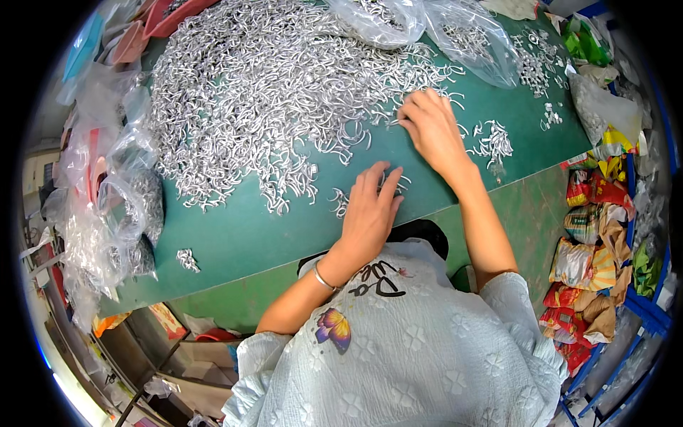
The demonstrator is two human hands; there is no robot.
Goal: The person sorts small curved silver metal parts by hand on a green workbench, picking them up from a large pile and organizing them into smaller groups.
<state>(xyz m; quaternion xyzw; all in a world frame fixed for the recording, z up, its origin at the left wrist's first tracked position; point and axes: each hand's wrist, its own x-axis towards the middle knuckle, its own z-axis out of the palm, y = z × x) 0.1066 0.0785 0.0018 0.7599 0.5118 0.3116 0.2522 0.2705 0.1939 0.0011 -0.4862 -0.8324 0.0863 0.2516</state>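
A broad pile of small curved silver metal pieces (pixel 249 92) covers much of the green tabletop (pixel 235 245). My right hand (pixel 432 132) reaches to the pile's right edge with its fingers curled downward; whatever lies under the fingertips is hidden. Nearer to me, my left hand (pixel 370 213), with a bangle at the wrist, rests low over the table with its fingers spread and bent. A few loose curved pieces (pixel 340 204) lie beside its fingers. To the right of my right hand is a small heap of curved pieces (pixel 494 142).
Clear plastic bags (pixel 473 46) with metal pieces lie at the back. More filled bags (pixel 135 206) crowd the left edge, near a tiny cluster of pieces (pixel 188 260). Scattered pieces (pixel 533 67) sit far right. Colourful sacks (pixel 587 263) and blue shelving (pixel 651 313) stand beyond the table's right side.
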